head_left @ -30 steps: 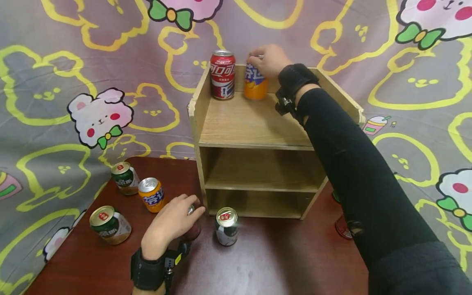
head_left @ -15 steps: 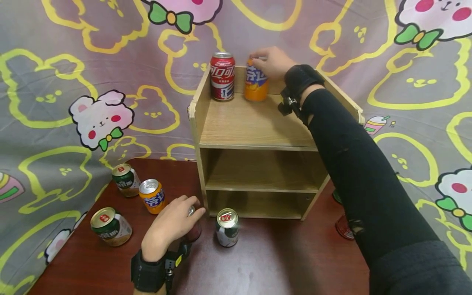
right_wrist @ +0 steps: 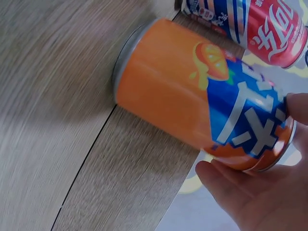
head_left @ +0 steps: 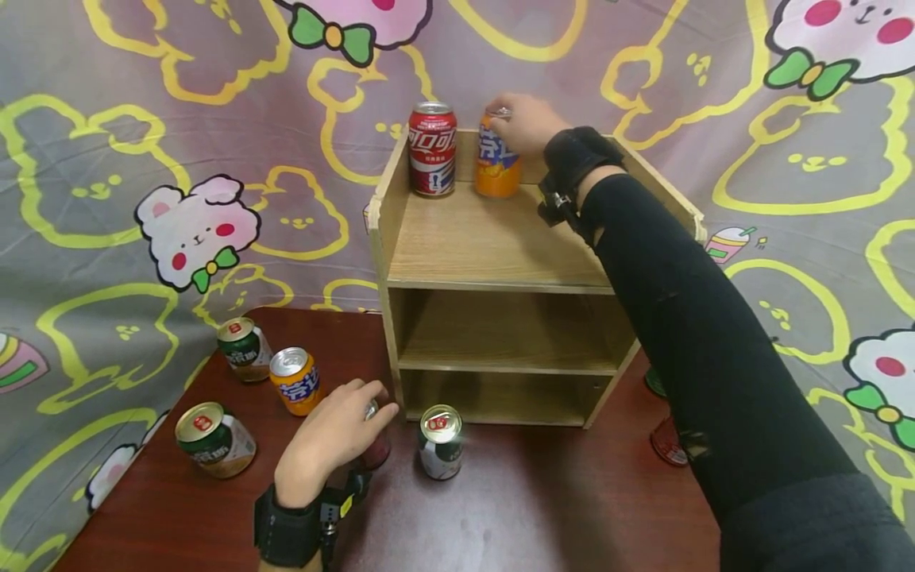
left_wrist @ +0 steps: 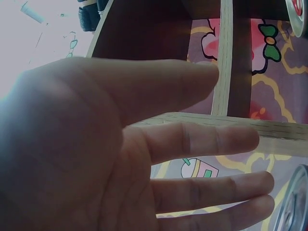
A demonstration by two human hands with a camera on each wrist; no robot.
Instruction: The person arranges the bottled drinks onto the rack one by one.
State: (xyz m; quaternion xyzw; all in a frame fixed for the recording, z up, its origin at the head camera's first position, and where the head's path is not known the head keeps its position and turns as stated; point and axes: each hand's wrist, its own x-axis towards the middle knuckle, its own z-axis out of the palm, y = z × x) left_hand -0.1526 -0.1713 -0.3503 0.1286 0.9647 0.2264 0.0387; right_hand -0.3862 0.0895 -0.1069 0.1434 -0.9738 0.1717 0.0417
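My right hand (head_left: 527,127) holds an orange soda can (head_left: 498,179) by its upper end, on the top board of a small wooden shelf (head_left: 486,246). In the right wrist view, thumb and fingers lie on both sides of the upper end of the orange can (right_wrist: 163,86). A red cola can (head_left: 432,151) stands upright just to its left. My left hand (head_left: 336,425) hovers low over the table, around the top of a dark red can (head_left: 376,451) that it partly hides. The left wrist view shows its fingers (left_wrist: 221,139) fairly straight, with a can rim (left_wrist: 294,202) beyond their tips.
Left on the table (head_left: 143,520) stand two green cans, one farther back (head_left: 243,349) and one nearer (head_left: 214,441), and another orange can (head_left: 296,385). A green-and-white can (head_left: 440,445) stands before the shelf. A red can (head_left: 668,441) shows partly behind the right sleeve (head_left: 686,342).
My right hand shifts very slightly about the top of the orange soda can. The cans and my left hand stay in place.
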